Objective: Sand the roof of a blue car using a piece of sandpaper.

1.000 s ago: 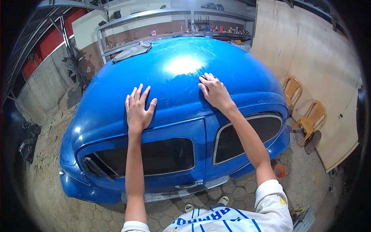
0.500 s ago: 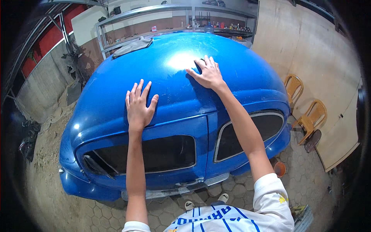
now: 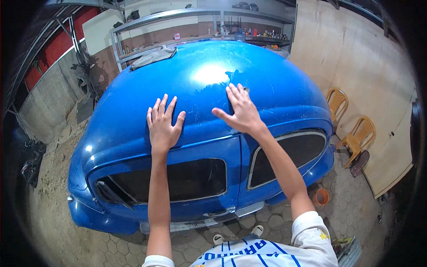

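Note:
A rounded blue car [image 3: 129, 107] stands side-on before me, its roof glossy under a bright reflection. My left hand [image 3: 164, 127] rests flat on the near side of the roof, above a door window [image 3: 195, 178], fingers spread. Further right, my right hand [image 3: 240, 109] lies on the roof with its fingers stretched out and the thumb apart. A dark, uneven patch [image 3: 232, 76] marks the paint just beyond its fingertips. Something small and greyish shows beside those fingertips, too small to name; what lies under the palm is hidden. A grey cloth [image 3: 153, 57] is draped on the roof's far left.
Behind the car runs a metal shelf [image 3: 169, 18] with bottles and small items. Two tan plastic chairs [image 3: 361, 138] stand at the right by a pale board wall [image 3: 351, 58]. An orange bucket [image 3: 321, 196] sits on the paving [image 3: 249, 222] near the car's rear.
My right hand has slid back toward me over the roof, uncovering the dark patch. My left hand stays nearly in place. The view has shifted slightly.

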A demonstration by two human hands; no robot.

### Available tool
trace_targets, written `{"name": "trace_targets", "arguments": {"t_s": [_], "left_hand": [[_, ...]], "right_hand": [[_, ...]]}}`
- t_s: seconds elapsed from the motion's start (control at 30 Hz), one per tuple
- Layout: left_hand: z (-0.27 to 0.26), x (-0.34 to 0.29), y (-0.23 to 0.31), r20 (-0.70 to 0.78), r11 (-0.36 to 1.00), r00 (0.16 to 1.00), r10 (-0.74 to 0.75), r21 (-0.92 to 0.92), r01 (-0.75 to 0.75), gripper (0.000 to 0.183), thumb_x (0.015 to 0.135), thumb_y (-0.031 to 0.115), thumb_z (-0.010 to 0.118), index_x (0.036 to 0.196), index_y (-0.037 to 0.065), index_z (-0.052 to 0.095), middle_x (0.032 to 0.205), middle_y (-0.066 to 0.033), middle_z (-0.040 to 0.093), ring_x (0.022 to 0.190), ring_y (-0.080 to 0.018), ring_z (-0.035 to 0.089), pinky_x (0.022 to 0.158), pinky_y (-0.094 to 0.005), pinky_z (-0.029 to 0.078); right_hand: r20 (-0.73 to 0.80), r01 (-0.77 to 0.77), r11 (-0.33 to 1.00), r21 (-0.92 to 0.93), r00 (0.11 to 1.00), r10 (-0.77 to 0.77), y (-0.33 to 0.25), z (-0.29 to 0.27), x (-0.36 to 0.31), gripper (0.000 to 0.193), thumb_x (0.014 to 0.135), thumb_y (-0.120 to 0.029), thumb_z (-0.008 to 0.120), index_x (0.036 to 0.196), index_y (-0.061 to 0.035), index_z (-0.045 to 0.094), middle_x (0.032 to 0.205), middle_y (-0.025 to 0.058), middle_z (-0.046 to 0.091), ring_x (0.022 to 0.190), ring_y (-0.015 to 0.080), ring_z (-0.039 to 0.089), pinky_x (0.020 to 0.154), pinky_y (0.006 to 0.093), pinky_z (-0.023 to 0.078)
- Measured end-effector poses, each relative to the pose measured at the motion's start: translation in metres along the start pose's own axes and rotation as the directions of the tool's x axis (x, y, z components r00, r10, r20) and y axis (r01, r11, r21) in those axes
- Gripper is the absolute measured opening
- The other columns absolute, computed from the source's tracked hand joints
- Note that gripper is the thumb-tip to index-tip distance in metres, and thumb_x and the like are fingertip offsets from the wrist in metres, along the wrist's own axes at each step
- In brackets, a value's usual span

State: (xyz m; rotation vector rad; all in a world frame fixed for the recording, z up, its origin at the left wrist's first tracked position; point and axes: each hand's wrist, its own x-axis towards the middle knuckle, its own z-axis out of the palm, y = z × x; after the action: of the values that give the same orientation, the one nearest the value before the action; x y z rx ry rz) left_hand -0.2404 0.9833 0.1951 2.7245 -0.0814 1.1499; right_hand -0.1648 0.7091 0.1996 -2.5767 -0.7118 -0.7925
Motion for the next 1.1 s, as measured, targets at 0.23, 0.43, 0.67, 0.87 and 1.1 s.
{"name": "trace_targets", "arguments": {"t_s": [0.23,0.43,0.67,0.87,1.1], "left_hand": [[0.0,0.005,0.01,0.022,1.0,1.0,0.001,-0.024,0.0,0.06,0.101,0.052,0.055,0.152,0.02,0.055,0.163,-0.011,0.044,0.152,-0.0324,0.035,0.128,-0.0525,0.019],[-0.006,0.0,-0.003,0.038,1.0,0.999,-0.021,-0.013,0.022,0.062,0.101,0.053,0.054,0.153,0.02,0.055,0.164,-0.0105,0.043,0.154,-0.0318,0.034,0.129,-0.0516,0.017],[0.0,0.004,0.009,0.04,0.999,0.999,-0.004,-0.038,0.006,0.062,0.101,0.052,0.055,0.153,0.02,0.054,0.164,-0.0107,0.043,0.154,-0.0323,0.034,0.129,-0.0519,0.017],[-0.003,-0.003,-0.006,0.026,1.0,1.0,0.0,-0.02,0.001,0.061,0.101,0.052,0.056,0.153,0.02,0.054,0.164,-0.0108,0.044,0.154,-0.0321,0.034,0.129,-0.052,0.018],[-0.003,0.001,0.001,0.018,0.999,1.0,0.013,-0.03,-0.013,0.06,0.101,0.051,0.056,0.153,0.02,0.055,0.163,-0.0109,0.044,0.153,-0.0323,0.035,0.128,-0.0516,0.019]], "right_hand": [[0.076,-0.147,0.989,-0.025,0.986,0.148,0.022,-0.004,0.082,0.119,0.088,-0.09,0.042,0.16,0.0044,0.033,0.168,0.0243,0.031,0.159,0.042,0.02,0.13,0.0506,0.017],[0.064,0.084,0.996,0.017,0.994,-0.085,-0.028,0.01,0.033,0.118,0.089,-0.089,0.043,0.16,0.0047,0.034,0.167,0.0242,0.033,0.158,0.0407,0.023,0.13,0.0506,0.017],[0.051,-0.068,0.997,0.029,0.996,0.066,0.005,0.003,0.07,0.117,0.091,-0.088,0.038,0.159,0.0074,0.033,0.168,0.0254,0.031,0.159,0.0406,0.021,0.13,0.0473,0.016],[-0.02,-0.009,0.999,0.039,1.0,0.01,-0.021,0.019,0.049,0.113,0.091,-0.087,0.042,0.158,0.0039,0.038,0.168,0.022,0.032,0.159,0.0401,0.022,0.13,0.0494,0.017],[-0.055,-0.069,0.998,-0.015,0.996,0.068,0.02,0.0,0.023,0.108,0.094,-0.085,0.037,0.159,0.0017,0.038,0.167,0.0205,0.035,0.159,0.0378,0.023,0.131,0.0464,0.013]]}}
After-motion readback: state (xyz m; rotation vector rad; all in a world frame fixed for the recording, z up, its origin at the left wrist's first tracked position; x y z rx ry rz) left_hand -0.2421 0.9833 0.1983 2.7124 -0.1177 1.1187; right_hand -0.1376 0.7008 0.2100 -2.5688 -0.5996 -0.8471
